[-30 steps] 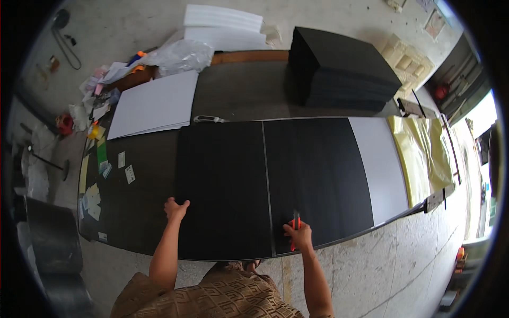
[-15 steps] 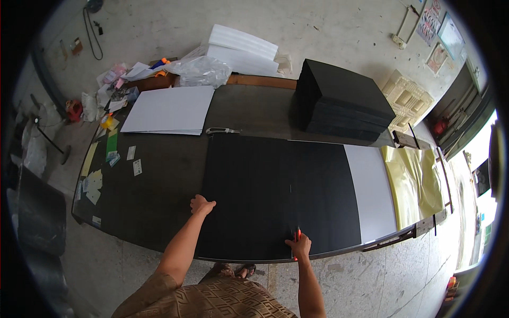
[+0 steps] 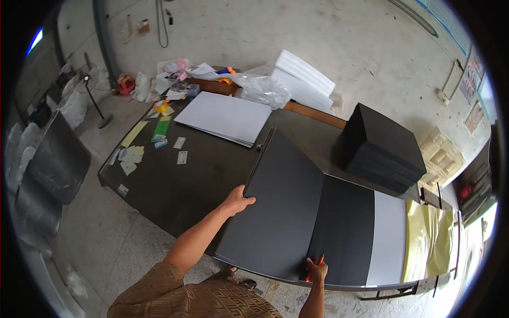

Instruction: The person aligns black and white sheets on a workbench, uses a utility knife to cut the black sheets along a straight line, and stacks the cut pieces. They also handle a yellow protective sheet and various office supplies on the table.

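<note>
My left hand (image 3: 238, 201) is closed on the left edge of a large black sheet (image 3: 281, 212), thumb on top. That edge is raised off the table and the sheet slopes down to the right. Near the table's front edge, my right hand (image 3: 317, 270) grips a slim orange-red utility knife (image 3: 321, 259), mostly covered by the fingers. It rests at the lower right edge of the raised sheet. Another black piece (image 3: 344, 228) lies flat to the right, over a white sheet (image 3: 389, 238).
A tall black stack (image 3: 384, 148) stands at the back right, with crinkled yellow sheeting (image 3: 429, 241) on the right end. White sheets (image 3: 225, 116) lie at the back left of the dark table (image 3: 175, 206). Behind them are clear plastic (image 3: 262, 90) and white foam (image 3: 302, 82).
My left hand has taken hold of the black sheet's left edge and lifted it, so it tilts up from the flat piece at right. The view has swung left.
</note>
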`<move>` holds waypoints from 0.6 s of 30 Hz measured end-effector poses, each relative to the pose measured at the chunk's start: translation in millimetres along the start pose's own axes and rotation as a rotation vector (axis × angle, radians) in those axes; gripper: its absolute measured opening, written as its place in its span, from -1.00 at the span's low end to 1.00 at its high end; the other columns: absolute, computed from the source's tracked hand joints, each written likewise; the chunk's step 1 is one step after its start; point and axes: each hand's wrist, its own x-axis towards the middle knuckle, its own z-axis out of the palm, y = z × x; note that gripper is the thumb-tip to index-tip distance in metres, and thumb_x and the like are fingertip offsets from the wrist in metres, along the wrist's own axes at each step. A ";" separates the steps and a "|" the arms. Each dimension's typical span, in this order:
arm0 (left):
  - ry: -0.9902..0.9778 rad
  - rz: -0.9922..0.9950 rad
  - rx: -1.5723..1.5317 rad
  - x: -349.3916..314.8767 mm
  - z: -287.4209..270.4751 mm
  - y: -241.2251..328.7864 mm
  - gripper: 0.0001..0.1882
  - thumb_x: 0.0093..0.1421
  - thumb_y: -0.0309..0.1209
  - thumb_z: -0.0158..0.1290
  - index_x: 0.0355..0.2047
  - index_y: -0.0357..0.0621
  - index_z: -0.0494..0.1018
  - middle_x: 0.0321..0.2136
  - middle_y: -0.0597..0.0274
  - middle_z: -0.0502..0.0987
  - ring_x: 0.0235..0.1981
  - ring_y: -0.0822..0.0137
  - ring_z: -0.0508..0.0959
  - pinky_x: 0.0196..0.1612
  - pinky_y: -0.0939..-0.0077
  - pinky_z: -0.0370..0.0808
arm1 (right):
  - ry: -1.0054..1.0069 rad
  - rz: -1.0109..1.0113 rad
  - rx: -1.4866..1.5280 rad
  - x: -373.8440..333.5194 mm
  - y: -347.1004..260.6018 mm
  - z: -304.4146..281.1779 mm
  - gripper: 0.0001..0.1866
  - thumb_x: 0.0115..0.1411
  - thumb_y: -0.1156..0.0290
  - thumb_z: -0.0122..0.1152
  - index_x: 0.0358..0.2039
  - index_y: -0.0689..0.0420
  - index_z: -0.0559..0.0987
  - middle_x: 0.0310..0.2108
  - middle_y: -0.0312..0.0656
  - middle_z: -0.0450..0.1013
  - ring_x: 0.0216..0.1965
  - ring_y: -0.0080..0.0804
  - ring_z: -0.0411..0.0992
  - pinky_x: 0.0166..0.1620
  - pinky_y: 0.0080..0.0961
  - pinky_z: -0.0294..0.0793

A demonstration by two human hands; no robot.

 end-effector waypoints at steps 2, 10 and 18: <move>0.056 0.109 -0.032 -10.3 -34.2 28.1 -0.60 0.03 -0.37 0.21 -0.18 -0.38 0.41 -0.34 0.10 0.50 -0.39 0.33 0.46 -0.30 0.35 0.47 | -0.026 0.014 0.052 5.5 6.8 -1.7 -0.71 -0.01 0.29 0.45 -0.55 0.23 0.56 -0.65 -0.20 0.49 -0.64 -0.45 0.49 -0.59 -0.54 0.42; 0.208 0.088 -0.727 6.8 -160.9 30.9 -0.58 0.17 -0.50 0.12 0.04 -0.27 0.35 -0.08 0.12 0.49 -0.04 0.25 0.50 -0.01 0.33 0.48 | -0.024 0.066 0.351 14.3 8.1 -0.8 -0.73 -0.02 0.40 0.45 -0.55 0.28 0.51 -0.69 -0.12 0.48 -0.71 -0.37 0.49 -0.68 -0.50 0.44; 0.071 0.066 -1.211 191.8 -181.8 20.0 -0.67 0.22 -0.54 0.05 0.01 -0.19 0.35 -0.06 0.12 0.47 -0.04 0.19 0.51 0.03 0.21 0.49 | 0.009 0.197 0.253 5.0 -16.1 5.6 -0.67 0.08 0.41 0.32 -0.21 0.23 0.42 -0.64 -0.15 0.46 -0.71 -0.37 0.43 -0.68 -0.46 0.39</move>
